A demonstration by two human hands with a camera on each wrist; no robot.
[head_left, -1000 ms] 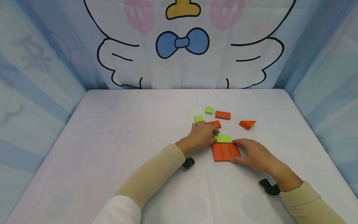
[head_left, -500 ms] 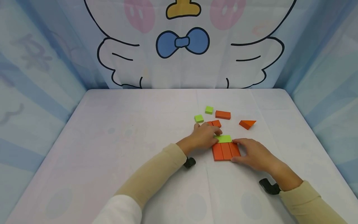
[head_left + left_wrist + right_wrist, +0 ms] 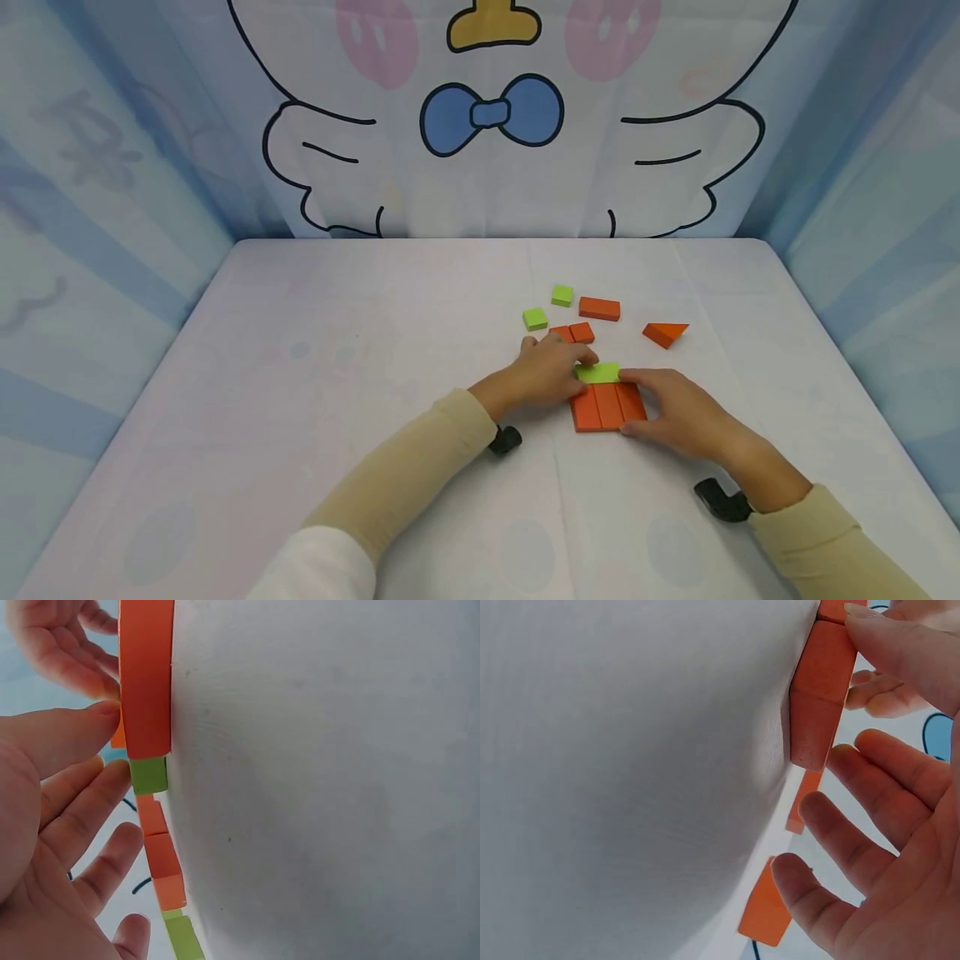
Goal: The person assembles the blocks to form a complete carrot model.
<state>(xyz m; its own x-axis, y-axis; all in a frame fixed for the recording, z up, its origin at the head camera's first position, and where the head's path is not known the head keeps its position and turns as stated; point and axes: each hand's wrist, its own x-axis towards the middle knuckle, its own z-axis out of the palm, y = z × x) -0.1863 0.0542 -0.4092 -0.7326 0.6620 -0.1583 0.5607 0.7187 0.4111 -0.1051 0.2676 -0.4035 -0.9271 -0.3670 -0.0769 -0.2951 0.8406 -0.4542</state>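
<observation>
- Left hand (image 3: 542, 372), fingers straight, has pushed the green block (image 3: 598, 372) flush against the orange slab row (image 3: 607, 406) (gap closed).
- Right hand (image 3: 678, 413), flat, braces the row.

We are seeing the head view evenly and brightly lit, with soft diffuse light seeming to come from above; the white worktop (image 3: 360, 367) is showing no glare and only faint, short shadows under the forearms in the lower centre. The picture is staying sharp across the middle, while the side walls are bowing slightly toward the frame edges. In both wrist views the near hands are filling the frame corners, looking soft and out of focus, and the cloth weave is reading clearly in the middle, dimming to grey toward the left edge.
</observation>
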